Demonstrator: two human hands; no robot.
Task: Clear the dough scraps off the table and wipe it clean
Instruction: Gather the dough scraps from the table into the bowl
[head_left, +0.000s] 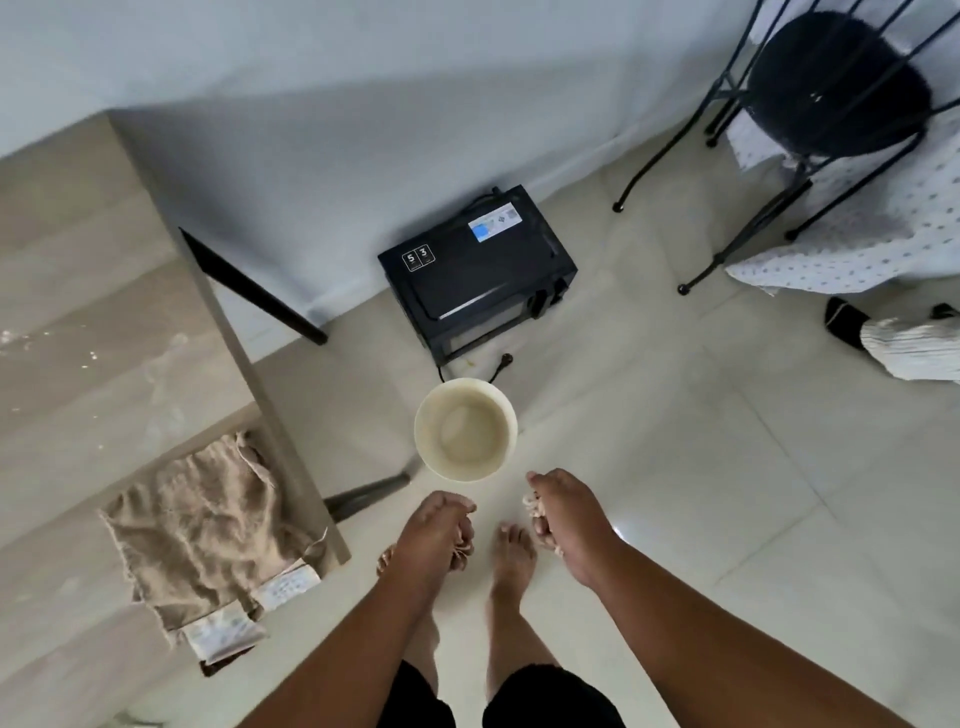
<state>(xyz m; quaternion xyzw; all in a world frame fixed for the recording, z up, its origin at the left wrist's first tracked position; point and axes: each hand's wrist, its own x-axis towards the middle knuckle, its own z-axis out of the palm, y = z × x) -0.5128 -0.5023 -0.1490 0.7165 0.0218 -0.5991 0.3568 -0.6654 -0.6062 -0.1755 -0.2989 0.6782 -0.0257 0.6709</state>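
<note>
Dough scraps (531, 503) are being clutched in the curled right hand (566, 514); the left hand (434, 535) is likewise being closed on scraps (462, 552), near a cream bucket (498, 415) on the floor; a cloth (202, 525) is lying on the surface (78, 291).

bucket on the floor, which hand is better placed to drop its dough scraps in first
Probably the right. The right hand holds dough scraps close by the cream bucket rim; the left hand, also gripping scraps, sits slightly further back.

Black microwave (478, 270) beside black stool (836, 83)
</note>
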